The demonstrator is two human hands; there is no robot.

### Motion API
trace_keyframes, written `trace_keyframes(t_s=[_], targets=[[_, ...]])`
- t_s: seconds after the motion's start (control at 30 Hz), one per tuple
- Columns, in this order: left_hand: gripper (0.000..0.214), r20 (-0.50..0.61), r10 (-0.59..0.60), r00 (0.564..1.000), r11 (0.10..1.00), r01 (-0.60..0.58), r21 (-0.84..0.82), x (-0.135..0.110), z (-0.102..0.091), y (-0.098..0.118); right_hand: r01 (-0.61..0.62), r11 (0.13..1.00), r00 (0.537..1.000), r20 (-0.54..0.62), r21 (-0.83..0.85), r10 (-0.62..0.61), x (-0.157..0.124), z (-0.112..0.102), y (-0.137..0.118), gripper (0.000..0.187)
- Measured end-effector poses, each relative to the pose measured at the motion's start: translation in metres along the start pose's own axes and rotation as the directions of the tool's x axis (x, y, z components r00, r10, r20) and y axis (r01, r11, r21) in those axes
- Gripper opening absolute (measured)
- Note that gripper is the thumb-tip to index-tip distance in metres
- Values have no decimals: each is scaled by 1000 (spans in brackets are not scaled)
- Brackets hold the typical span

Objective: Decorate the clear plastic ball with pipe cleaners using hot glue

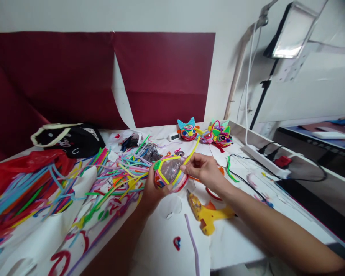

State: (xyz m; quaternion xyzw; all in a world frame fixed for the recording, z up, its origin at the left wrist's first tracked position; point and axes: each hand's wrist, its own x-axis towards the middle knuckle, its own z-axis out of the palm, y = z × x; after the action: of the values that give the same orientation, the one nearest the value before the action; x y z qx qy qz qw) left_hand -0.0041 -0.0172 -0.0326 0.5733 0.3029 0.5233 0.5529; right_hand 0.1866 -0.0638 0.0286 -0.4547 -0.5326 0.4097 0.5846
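Observation:
My left hand is wrapped round a rounded craft piece, covered at its rim with coloured pipe cleaners and showing a clear, shiny middle. A yellow pipe cleaner runs along the edge of that middle and its free end sticks up. Pinched on this yellow strip near the piece's right edge are the fingers of my right hand. Below the right forearm lies a yellow glue gun, its nozzle pointing towards the piece. A small red and blue curl and a lilac pipe cleaner rest on the white paper.
Many loose pipe cleaners spread over the left side, beside a red plastic bag and a black bag. Finished-looking animal heads stand at the back. A power strip with cables lies right, near a lamp.

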Motion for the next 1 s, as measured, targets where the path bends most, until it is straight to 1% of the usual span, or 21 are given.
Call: trace_keyframes(t_s=[0.17, 0.33, 0.47, 0.63, 0.73, 0.83, 0.93, 1.0], targets=[[99, 68, -5, 998, 1000, 5, 2, -1, 2, 5, -36, 999, 998, -46, 2, 36, -2, -3, -4, 43], [98, 87, 22, 996, 999, -18, -39, -4, 5, 12, -105, 993, 992, -71, 45, 108, -3, -8, -5, 57], [97, 114, -30, 993, 996, 39, -81, -6, 4, 11, -154, 984, 987, -22, 94, 157, -6, -14, 0, 67], [87, 159, -66, 985, 990, 85, -114, -6, 2, 14, -204, 963, 979, 57, 175, 197, -12, -17, 9, 75], [84, 183, -73, 980, 989, 95, -115, -6, 4, 19, -204, 960, 979, 41, 192, 199, -14, -16, 10, 75], [87, 176, -83, 981, 984, 109, -143, -5, 6, 20, -210, 955, 977, 2, 210, 214, -16, -14, 8, 75], [90, 125, -42, 991, 985, 62, -162, -3, 6, 15, -231, 948, 969, -31, 221, 243, -17, -11, 6, 77], [86, 82, -18, 996, 987, 31, -160, -1, 5, 10, -234, 944, 964, -68, 232, 256, -18, -8, 7, 78]])
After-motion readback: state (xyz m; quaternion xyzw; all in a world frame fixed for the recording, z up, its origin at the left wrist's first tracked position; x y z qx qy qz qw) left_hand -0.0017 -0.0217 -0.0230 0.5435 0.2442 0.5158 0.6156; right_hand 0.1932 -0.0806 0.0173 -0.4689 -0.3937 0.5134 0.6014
